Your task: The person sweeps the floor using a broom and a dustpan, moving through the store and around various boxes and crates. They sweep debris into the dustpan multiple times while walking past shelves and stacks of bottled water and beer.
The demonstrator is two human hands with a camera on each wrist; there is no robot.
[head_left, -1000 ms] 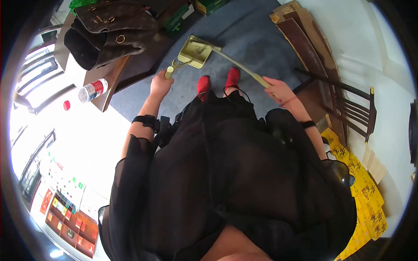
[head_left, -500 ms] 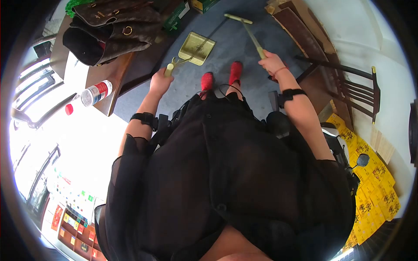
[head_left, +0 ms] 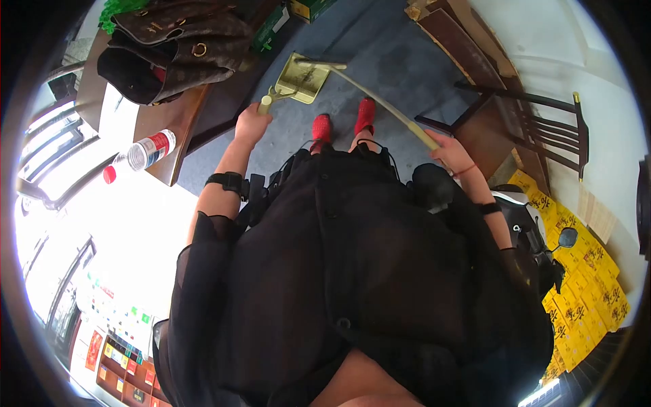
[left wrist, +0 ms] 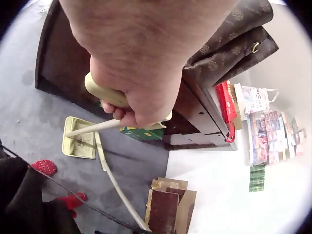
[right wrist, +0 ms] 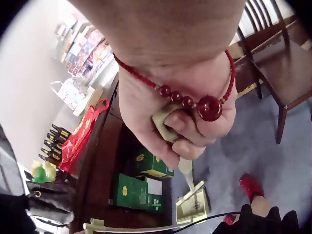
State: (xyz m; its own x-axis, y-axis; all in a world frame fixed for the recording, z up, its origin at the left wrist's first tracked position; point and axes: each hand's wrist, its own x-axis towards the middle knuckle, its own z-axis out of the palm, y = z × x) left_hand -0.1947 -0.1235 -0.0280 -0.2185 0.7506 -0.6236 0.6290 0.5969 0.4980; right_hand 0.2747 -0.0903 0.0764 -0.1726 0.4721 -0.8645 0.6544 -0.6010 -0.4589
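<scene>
My left hand (head_left: 252,127) grips the handle of a pale yellow dustpan (head_left: 298,87), its pan flat on the grey floor ahead of my feet. In the left wrist view, the fingers (left wrist: 117,113) curl round that handle. A long-handled pale yellow broom (head_left: 383,103) is in the grasp of my right hand (head_left: 453,154). Its narrow head overlaps the far part of the dustpan in the head view. Seen from the right wrist, the broom head (right wrist: 190,193) crosses the pan, and the fingers wrap the handle.
Red shoes (head_left: 322,129) stand close to the pan. A brown handbag (head_left: 196,61) and a clear bottle (head_left: 150,149) are on the wooden table (head_left: 183,129) at left. Cardboard pieces (head_left: 468,47), a dark chair (head_left: 556,129) and yellow packages (head_left: 583,298) line the right. Green boxes (right wrist: 131,190) lie beyond.
Half a second ago the broom head was out on the floor to the right of the dustpan; now it is back at the pan. My right hand has drawn back and right. The left has barely moved.
</scene>
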